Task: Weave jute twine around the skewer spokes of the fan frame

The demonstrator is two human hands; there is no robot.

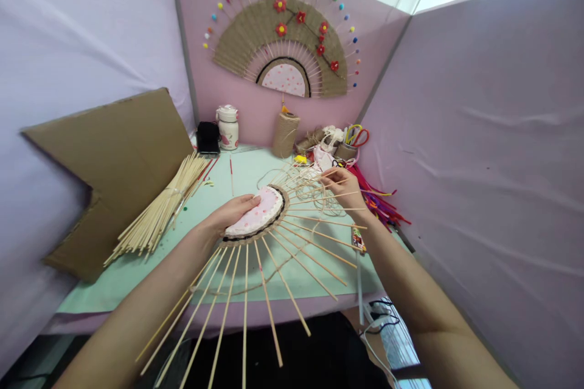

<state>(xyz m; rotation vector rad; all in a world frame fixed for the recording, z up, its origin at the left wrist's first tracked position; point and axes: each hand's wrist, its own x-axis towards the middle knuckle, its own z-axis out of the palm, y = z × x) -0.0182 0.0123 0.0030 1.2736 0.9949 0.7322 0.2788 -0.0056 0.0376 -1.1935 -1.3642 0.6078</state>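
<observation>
The left hand point(239, 209) gripped the half-round base point(258, 214) over the table's near middle; the right hand point(340, 183) pinched sticks or twine, which unclear. The far-left bottle point(229, 127) bore a fruit-like print, no readable words.

Along the desk's point(255, 279) left side, your bundled sticks point(157, 206) look like matt, pale wood beside smooth brown cardboard point(118, 176). Near the far edge, your twine spool point(286, 135) looks rough and fibrous; left of it, the white bottle point(229, 129) looks smooth and slightly glossy.
</observation>
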